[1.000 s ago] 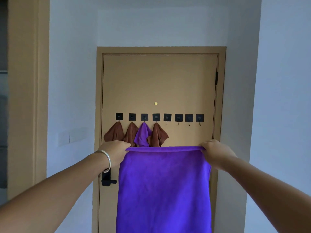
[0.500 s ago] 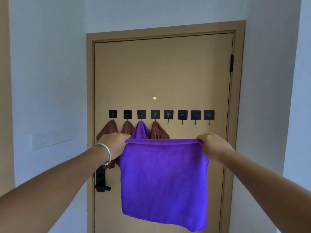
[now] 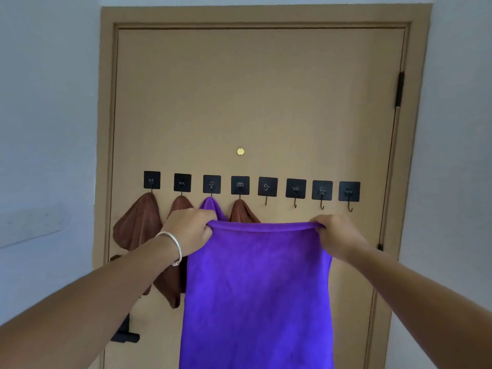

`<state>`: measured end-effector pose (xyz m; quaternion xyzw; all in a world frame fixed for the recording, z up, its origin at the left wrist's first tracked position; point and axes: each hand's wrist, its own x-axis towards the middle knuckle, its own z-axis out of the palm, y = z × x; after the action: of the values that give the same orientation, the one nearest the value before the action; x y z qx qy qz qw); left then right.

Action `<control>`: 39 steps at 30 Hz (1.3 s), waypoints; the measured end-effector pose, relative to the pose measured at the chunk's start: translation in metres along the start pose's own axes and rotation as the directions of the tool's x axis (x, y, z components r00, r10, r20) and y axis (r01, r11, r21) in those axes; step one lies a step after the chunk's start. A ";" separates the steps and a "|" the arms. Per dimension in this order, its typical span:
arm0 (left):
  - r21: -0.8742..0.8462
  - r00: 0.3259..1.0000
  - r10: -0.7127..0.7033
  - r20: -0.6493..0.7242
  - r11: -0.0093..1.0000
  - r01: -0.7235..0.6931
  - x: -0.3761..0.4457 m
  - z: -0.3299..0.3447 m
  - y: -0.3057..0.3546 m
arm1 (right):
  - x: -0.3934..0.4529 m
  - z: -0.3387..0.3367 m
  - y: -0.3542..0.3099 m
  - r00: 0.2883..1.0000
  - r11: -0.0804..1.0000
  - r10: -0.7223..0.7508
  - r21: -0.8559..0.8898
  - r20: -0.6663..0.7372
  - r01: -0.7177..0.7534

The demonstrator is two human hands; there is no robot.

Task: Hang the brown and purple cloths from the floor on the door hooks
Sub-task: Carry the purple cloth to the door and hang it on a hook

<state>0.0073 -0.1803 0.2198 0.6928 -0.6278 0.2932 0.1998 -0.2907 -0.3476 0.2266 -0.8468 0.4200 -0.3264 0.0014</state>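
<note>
I hold a purple cloth [image 3: 255,288] spread flat in front of the tan door [image 3: 253,97]. My left hand [image 3: 189,230] grips its top left corner and my right hand [image 3: 338,235] grips its top right corner. A row of black hooks [image 3: 267,186] crosses the door above my hands. The leftmost hook carries a brown cloth [image 3: 138,225], the second another brown cloth [image 3: 170,286], the third a purple cloth [image 3: 213,207] and the fourth a brown cloth [image 3: 243,213]. The hooks to the right [image 3: 322,191] are bare.
A black door handle [image 3: 125,334] sticks out at the door's lower left. A brass peephole [image 3: 240,151] sits above the hooks. A pale wall with a switch plate [image 3: 29,225] stands to the left, and another wall closes the right side.
The door has come much closer and fills the view. Both hands still hold the purple cloth by its top corners, now just under the hook row.
</note>
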 end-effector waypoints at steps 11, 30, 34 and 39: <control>0.063 0.923 0.355 0.151 0.928 -0.368 0.114 0.094 -0.061 | 0.109 0.058 -0.004 0.994 0.995 -0.080 -0.067 -0.072 0.076; 0.379 0.975 0.091 0.203 0.911 -0.164 0.198 0.144 0.002 | 0.175 0.108 0.008 0.992 0.824 -0.088 -0.553 0.086 0.121; 0.396 0.958 0.105 0.267 0.894 -0.208 0.188 0.163 0.033 | 0.162 0.136 0.014 0.985 0.839 -0.076 -0.524 0.152 0.146; 0.075 0.932 0.010 0.363 0.996 -0.040 0.170 0.176 0.051 | 0.145 0.167 0.011 0.978 0.926 -0.086 -0.348 0.188 0.148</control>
<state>-0.0088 -0.4280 0.1954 0.7345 -0.6502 0.1883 0.0484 -0.1430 -0.5034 0.1721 -0.8809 0.4197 -0.1703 -0.1377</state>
